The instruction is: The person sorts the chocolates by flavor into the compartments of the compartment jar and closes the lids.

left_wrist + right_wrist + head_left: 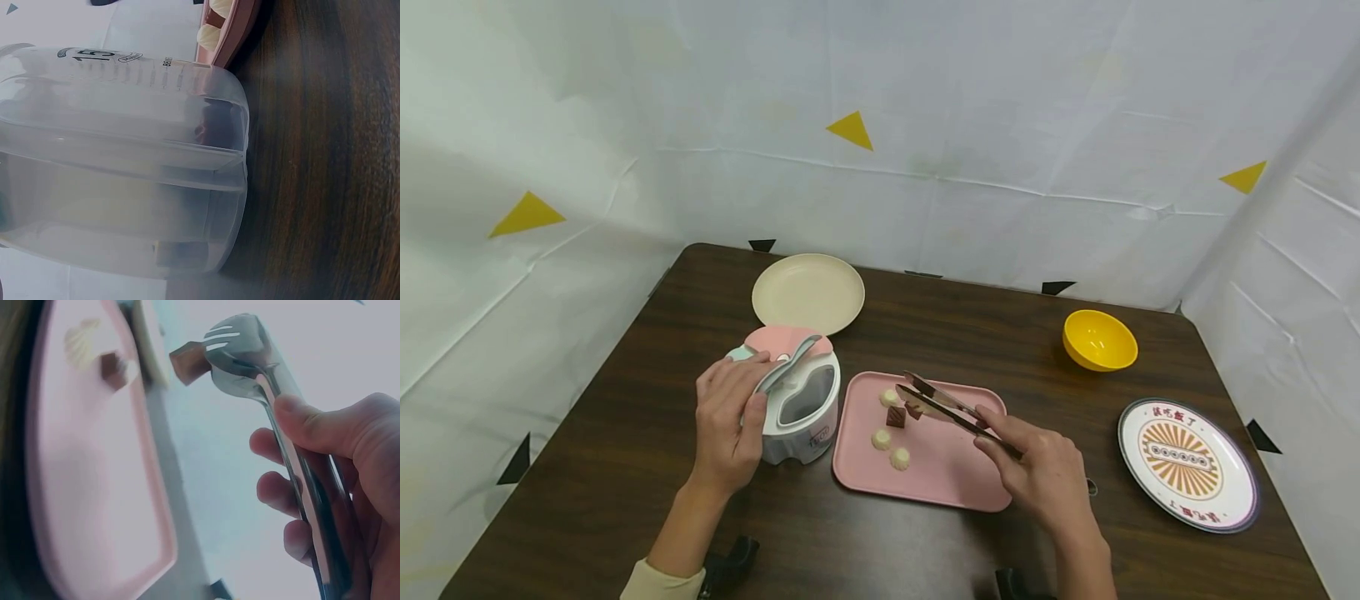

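Head view: left hand (727,415) curled around the side of a white container (797,400) with a pink lid (786,340), standing on the dark wooden surface (625,433) just left of a pink tray (947,475). Right hand (1045,475) holds metal tongs (951,407), its fingers (281,490) and thumb wrapped around the handles; the tong tips are pressed together on a brown chocolate (914,409), held just above the tray. On the tray lie another brown chocolate (896,417) and three pale chocolates (899,457). Behind the container stands a cream plate (808,292). Further right sit a yellow bowl (1099,340) and a patterned plate (1187,463), well apart from the tray. Left wrist view: clear container wall against the tray edge.
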The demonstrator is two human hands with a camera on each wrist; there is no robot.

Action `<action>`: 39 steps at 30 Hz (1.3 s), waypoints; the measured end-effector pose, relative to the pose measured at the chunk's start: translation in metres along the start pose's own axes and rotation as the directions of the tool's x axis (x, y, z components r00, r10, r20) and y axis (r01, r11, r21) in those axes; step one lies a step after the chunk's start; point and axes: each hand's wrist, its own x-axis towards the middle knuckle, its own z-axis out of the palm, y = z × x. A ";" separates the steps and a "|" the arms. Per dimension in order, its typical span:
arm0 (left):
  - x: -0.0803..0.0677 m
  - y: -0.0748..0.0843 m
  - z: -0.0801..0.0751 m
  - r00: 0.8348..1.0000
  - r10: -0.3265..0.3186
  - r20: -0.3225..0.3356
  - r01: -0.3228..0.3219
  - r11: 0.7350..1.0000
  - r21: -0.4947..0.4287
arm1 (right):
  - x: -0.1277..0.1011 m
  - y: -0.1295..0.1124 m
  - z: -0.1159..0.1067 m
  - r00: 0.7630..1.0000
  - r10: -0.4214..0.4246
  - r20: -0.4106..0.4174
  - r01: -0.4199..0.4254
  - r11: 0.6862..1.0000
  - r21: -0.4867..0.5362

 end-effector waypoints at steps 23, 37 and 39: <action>0.000 0.001 0.001 1.000 -0.002 -0.003 0.002 1.000 -0.002 | 0.032 -0.084 0.022 0.956 -0.215 -0.198 0.281 0.864 0.418; 0.001 0.001 0.001 1.000 0.001 0.001 -0.001 1.000 -0.004 | 0.031 -0.087 0.037 0.959 -0.220 -0.177 0.271 0.894 0.356; 0.001 0.002 0.001 1.000 0.000 -0.002 0.000 1.000 -0.001 | 0.030 -0.086 0.037 0.963 -0.220 -0.155 0.261 0.903 0.341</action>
